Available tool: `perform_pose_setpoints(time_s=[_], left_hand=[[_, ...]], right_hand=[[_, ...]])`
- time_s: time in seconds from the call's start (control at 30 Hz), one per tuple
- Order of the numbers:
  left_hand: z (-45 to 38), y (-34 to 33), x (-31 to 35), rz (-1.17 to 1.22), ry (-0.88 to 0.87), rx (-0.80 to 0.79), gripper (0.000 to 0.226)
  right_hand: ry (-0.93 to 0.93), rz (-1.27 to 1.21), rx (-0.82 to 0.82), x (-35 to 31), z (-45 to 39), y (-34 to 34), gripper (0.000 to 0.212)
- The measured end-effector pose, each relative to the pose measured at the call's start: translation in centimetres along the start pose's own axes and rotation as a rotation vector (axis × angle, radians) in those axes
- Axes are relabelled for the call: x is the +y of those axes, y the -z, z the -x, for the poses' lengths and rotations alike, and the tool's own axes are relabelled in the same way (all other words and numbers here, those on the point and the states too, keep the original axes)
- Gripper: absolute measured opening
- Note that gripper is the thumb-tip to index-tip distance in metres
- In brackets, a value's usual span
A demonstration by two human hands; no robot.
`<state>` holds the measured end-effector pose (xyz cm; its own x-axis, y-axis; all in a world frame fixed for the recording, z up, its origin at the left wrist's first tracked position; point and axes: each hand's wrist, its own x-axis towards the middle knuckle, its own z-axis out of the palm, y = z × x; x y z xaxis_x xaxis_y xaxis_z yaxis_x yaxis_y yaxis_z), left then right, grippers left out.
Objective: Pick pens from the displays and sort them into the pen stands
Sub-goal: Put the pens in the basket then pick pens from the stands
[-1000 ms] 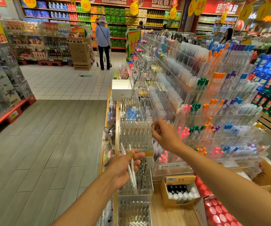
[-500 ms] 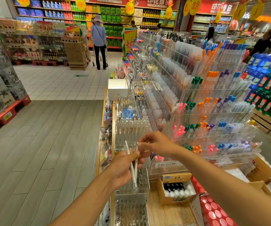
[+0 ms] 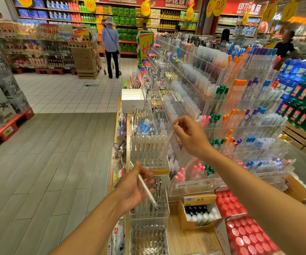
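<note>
The tiered acrylic display [image 3: 240,115] is rising at the right, its compartments standing full of capped pens, with clear pen stands [image 3: 149,151] sitting in a row along the shelf edge beside it. The right hand [image 3: 191,136] is pinching a clear pen [image 3: 168,138] above the upper stand, while the left hand [image 3: 133,188] is gripping a white pen [image 3: 146,188] over the lower stand.

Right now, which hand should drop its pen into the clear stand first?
The right hand. It pinches a clear pen right over the clear stand. The left hand holds its pen lower, beside a different stand.
</note>
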<state>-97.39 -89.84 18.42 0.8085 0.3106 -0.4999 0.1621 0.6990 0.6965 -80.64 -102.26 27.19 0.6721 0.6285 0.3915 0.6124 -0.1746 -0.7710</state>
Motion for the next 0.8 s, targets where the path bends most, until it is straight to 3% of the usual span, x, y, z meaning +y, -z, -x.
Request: perform_pose_setpoints(time_s=[0.17,0.37,0.5,0.67,0.8], left_hand=[[-0.1,0.1,0.9,-0.186,-0.102,0.070,0.041],[-0.2,-0.2,2.6,-0.238,-0.263,0.117,0.036],[-0.3,-0.3,3.5,-0.281,-0.351,0.062,0.027],[-0.6,-1.2,4.3,-0.589,-0.516,0.101,0.006],[-1.5,-2.6,5.0,-0.883,-0.641,0.156,0.003]], right_hand=[[0.186,0.302,-0.077,1.1,-0.6,-0.8,0.011],[0.155,0.311,-0.097,2.6,-0.7,-1.7,0.011],[0.193,0.406,-0.183,3.3,-0.5,-2.1,0.012],[0.213,0.492,-0.211,4.0,-0.4,-2.6,0.014],[0.205,0.485,-0.197,4.1,-0.6,-2.8,0.016]])
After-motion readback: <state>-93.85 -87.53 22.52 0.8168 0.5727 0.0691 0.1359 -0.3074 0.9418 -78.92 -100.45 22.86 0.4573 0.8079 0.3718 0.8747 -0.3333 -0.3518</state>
